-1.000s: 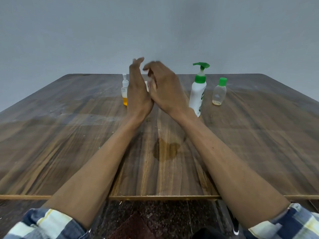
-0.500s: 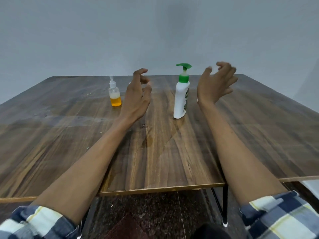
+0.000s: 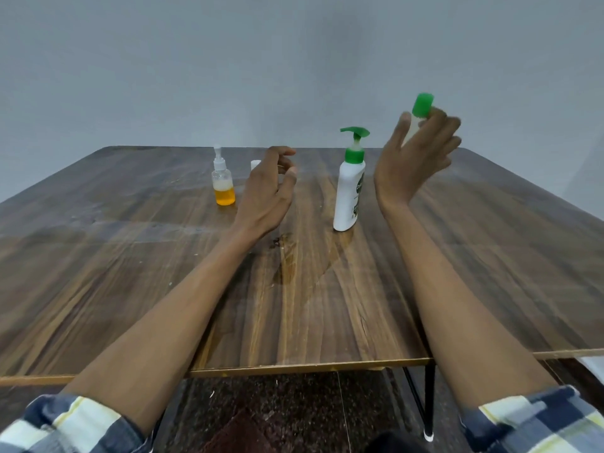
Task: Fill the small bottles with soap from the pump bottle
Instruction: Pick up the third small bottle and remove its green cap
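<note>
A white pump bottle (image 3: 349, 188) with a green pump head stands upright on the wooden table (image 3: 327, 289). My right hand (image 3: 413, 158) grips a small clear bottle with a green cap (image 3: 422, 105), lifted in the air to the right of the pump bottle; the hand is blurred. My left hand (image 3: 268, 191) hovers above the table left of the pump bottle, fingers loosely curled, holding nothing. A small spray bottle (image 3: 223, 184) with orange liquid in its lower part stands further left. A small white cap (image 3: 255, 164) shows just behind my left hand.
A wet stain (image 3: 287, 266) marks the table between my forearms. The table's front edge (image 3: 294, 367) runs below them, with a black leg (image 3: 428, 400) at the right and a dark speckled floor underneath. A plain grey wall stands behind.
My hands have parted from the middle. My right hand swung right to the green-capped bottle and raised it off the table. My left hand stayed near the spray bottle.
</note>
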